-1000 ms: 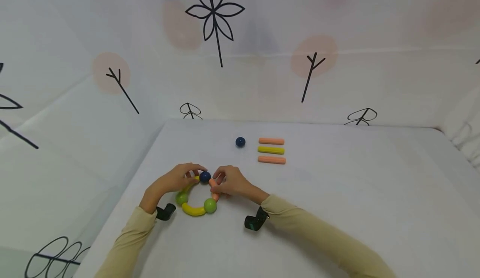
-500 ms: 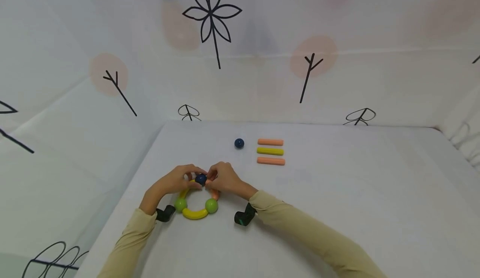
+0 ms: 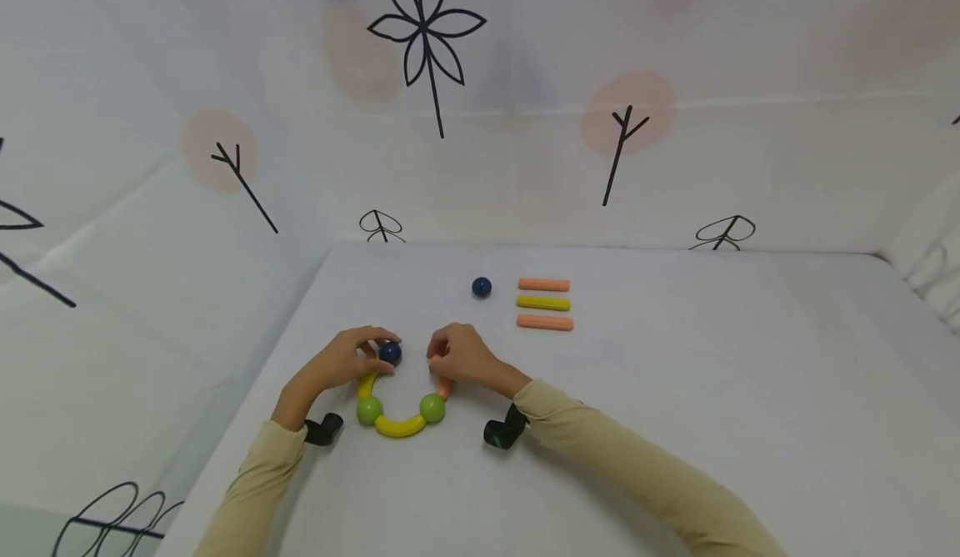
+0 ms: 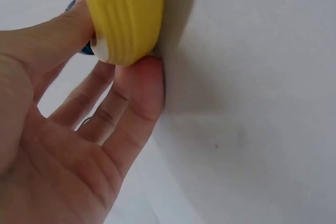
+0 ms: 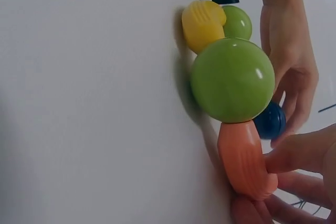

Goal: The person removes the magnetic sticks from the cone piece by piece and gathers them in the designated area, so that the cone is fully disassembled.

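Note:
My left hand (image 3: 341, 363) holds a dark blue ball (image 3: 390, 352) between thumb and fingers, at the upper left end of an open chain of toy pieces. From the ball the chain runs through a curved yellow stick (image 3: 366, 385), a green ball (image 3: 369, 410), another curved yellow stick (image 3: 400, 427) and a second green ball (image 3: 432, 408). It finishes in a curved orange stick (image 5: 244, 158), which my right hand (image 3: 468, 355) pinches near its free end. A gap separates the blue ball from that orange end. In the left wrist view, a yellow stick (image 4: 126, 17) partly hides the blue ball.
Farther back on the white table (image 3: 637, 390) lie a loose blue ball (image 3: 482, 287) and three straight sticks: orange (image 3: 543, 285), yellow (image 3: 543, 303) and orange (image 3: 544, 322). A white cloth wall with plant drawings rises behind the table. Black cameras sit at both wrists.
The ring has come apart between the blue ball and the orange stick. My left hand has moved left with the ball, and my right hand has moved right with the orange stick.

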Demonstrator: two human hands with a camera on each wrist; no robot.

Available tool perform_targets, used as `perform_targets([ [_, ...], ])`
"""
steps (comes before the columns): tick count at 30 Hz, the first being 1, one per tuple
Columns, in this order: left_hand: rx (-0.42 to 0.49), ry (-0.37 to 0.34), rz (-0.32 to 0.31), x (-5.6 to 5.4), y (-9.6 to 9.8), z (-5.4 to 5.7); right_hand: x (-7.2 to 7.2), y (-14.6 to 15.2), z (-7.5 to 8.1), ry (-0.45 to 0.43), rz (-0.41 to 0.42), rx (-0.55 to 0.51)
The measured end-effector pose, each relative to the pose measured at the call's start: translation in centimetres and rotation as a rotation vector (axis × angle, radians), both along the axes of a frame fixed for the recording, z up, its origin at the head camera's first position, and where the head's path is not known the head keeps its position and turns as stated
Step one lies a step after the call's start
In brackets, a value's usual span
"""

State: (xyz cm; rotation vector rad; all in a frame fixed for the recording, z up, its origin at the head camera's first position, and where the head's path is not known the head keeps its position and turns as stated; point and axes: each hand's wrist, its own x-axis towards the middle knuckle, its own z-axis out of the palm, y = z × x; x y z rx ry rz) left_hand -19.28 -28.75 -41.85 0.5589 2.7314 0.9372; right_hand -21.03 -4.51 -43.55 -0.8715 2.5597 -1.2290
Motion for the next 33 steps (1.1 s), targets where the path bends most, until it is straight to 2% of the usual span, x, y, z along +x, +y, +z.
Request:
perform_targets([
  [5, -0.023, 0.0, 0.073, 0.4, -0.2, -0.3, 0.1, 1.4, -0.3, 0.018, 0.011, -0.015],
  [13, 0.055, -0.03, 0.215, 1.2, -1.1, -0.4, 0.2, 4.3, 0.0, 0.073, 0.078, -0.07],
  [16, 0.07, -0.045, 0.244, 1.5, -1.4, -0.4, 0.4, 5.2, 0.3, 0.067, 0.09, -0.066],
  [23, 0.087, -0.053, 0.303, 2.2, -1.7, -0.3, 0.4, 6.8, 0.5, 0.006, 0.129, 0.023],
  [29, 0.096, -0.064, 0.367, 2.9, -2.3, -0.3, 0.8, 8.1, 0.5, -0.022, 0.179, 0.01],
  [33, 0.111, -0.052, 0.382, 3.3, -2.6, -0.3, 1.3, 8.8, 0.3, -0.009, 0.217, 0.002],
])
